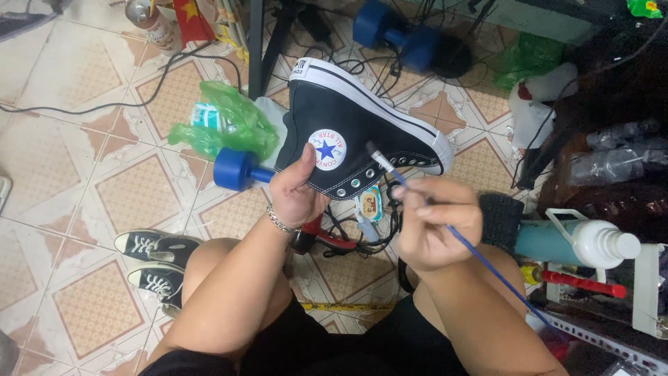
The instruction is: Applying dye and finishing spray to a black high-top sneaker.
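Black canvas high-top sneaker [362,136] with white rubber sole, held up over the tiled floor [83,202].

The left hand [298,191] grips its ankle beside the round star patch; the right hand [437,223] pinches a thin blue-handled paintbrush [445,226], bristles near the eyelets. A blue dumbbell [236,169], a green plastic bag [229,122] and a pair of black sneakers [158,268] lie below.

- I count one black high-top shoe [355,129] held up
- one paintbrush [417,198]
- two blue dumbbells [236,169]
- two low sneakers [156,264] on the floor
- one green bag [229,122]
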